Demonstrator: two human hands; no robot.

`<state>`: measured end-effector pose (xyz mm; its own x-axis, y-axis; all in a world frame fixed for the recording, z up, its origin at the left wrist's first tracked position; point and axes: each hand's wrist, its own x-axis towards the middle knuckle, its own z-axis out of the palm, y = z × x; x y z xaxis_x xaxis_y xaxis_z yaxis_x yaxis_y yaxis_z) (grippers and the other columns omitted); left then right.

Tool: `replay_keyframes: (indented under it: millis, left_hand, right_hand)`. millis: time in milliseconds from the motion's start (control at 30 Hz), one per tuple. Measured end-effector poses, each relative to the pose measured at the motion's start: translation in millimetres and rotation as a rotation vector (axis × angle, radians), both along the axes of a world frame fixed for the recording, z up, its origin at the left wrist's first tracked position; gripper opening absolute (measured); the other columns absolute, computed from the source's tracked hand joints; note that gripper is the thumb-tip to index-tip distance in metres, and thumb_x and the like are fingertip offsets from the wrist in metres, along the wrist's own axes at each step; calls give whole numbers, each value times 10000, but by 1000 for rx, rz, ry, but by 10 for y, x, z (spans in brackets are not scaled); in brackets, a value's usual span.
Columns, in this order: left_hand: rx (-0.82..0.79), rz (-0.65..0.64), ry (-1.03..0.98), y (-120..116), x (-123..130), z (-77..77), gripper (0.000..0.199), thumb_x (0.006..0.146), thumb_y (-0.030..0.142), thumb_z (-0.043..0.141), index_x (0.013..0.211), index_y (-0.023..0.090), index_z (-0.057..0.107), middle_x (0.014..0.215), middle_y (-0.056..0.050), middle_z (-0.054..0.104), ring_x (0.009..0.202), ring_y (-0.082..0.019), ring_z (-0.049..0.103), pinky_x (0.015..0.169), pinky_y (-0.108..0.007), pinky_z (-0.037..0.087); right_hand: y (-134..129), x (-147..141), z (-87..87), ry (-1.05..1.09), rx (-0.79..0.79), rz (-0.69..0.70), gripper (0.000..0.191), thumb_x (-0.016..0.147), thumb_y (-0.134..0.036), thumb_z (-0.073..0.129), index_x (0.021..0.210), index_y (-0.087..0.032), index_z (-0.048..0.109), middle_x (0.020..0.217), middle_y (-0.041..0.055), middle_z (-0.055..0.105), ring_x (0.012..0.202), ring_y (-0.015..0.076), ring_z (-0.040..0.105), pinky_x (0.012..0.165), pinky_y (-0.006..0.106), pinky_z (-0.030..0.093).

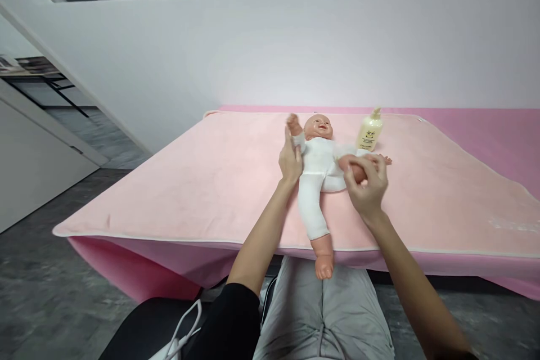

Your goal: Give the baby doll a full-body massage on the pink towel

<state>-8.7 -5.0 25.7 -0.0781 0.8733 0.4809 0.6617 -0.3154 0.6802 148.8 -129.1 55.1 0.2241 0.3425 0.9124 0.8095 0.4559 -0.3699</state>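
A baby doll with a white cloth body lies on its back on the pink blanket, head toward the wall. One of its legs hangs over the table's front edge; the other is bent up to the right. My left hand rests along the doll's side by its raised arm, fingers extended and touching it. With fingers curled, my right hand holds the doll's bent leg near the foot. Just behind that hand stands a pale yellow pump bottle.
A white wall rises behind the table. Darker pink cloth shows beyond the blanket at the right. A black chair seat with a white cable is at the lower left.
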Motion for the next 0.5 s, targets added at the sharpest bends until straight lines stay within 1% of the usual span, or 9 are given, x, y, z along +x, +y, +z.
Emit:
replay_keyframes:
  millis: [67, 100, 133, 200, 267, 300, 367, 433, 500]
  left_hand:
    - [54, -83, 261, -34, 24, 9, 597, 899, 191, 365, 1472, 278, 221, 1318, -67, 531, 1066, -231, 543, 912, -339, 396]
    - [88, -110, 377, -41, 31, 14, 568, 894, 173, 368, 1444, 300, 303, 1316, -63, 531, 1055, -235, 538, 911, -346, 387]
    - [101, -123, 469, -42, 35, 19, 549, 893, 164, 368, 1417, 325, 357, 1324, -57, 522, 1050, -237, 531, 905, -351, 383]
    - [96, -106, 564, -35, 39, 31, 537, 893, 164, 371, 1394, 358, 390, 1326, -59, 509, 1032, -238, 526, 883, -356, 387]
    - [67, -71, 562, -24, 37, 39, 550, 890, 165, 376, 1404, 361, 369, 1303, -72, 512, 1015, -237, 528, 865, -358, 399]
    - [52, -56, 534, -19, 34, 39, 561, 886, 159, 378, 1412, 352, 355, 1288, -79, 514, 1013, -237, 530, 860, -356, 406]
    - [21, -23, 422, -8, 23, 29, 592, 872, 139, 373, 1436, 313, 317, 1258, -95, 520, 1023, -238, 535, 851, -348, 421]
    - [-8, 10, 256, 16, 3, 2, 611, 866, 143, 369, 1457, 263, 272, 1226, -111, 532, 1048, -241, 537, 848, -341, 437]
    - [-39, 45, 68, 66, -31, -42, 622, 866, 171, 377, 1469, 230, 235, 1213, -119, 543, 1083, -241, 534, 863, -340, 447]
  right_hand:
    - [281, -25, -33, 40, -167, 64, 95, 776, -225, 532, 793, -207, 624, 876, 54, 530, 863, 184, 577, 753, 321, 513]
    - [378, -51, -68, 52, -231, 84, 97, 769, -228, 527, 775, -205, 621, 872, 51, 520, 862, 183, 570, 751, 318, 509]
    - [438, -84, -101, 55, -279, 100, 99, 761, -224, 525, 771, -203, 622, 877, 50, 512, 862, 181, 566, 749, 313, 506]
    - [440, -162, -125, 31, -318, 134, 110, 755, -203, 521, 784, -205, 627, 892, 49, 501, 859, 174, 564, 747, 302, 499]
    - [289, -238, -87, -3, -270, 147, 124, 767, -183, 517, 807, -212, 630, 901, 48, 502, 856, 167, 569, 747, 297, 497]
    - [164, -269, -60, -5, -216, 135, 123, 776, -178, 517, 817, -214, 628, 899, 48, 504, 852, 165, 573, 746, 299, 500]
    - [-157, -318, -50, 38, -69, 65, 107, 786, -175, 541, 846, -215, 620, 902, 52, 507, 844, 169, 581, 734, 314, 509]
    - [-523, -355, -157, 81, 40, -8, 164, 768, -144, 586, 908, -227, 612, 918, 53, 512, 831, 174, 589, 700, 326, 517]
    - [-868, -400, -387, 106, 64, -57, 283, 737, -107, 623, 975, -260, 604, 939, 51, 527, 828, 189, 596, 643, 337, 521]
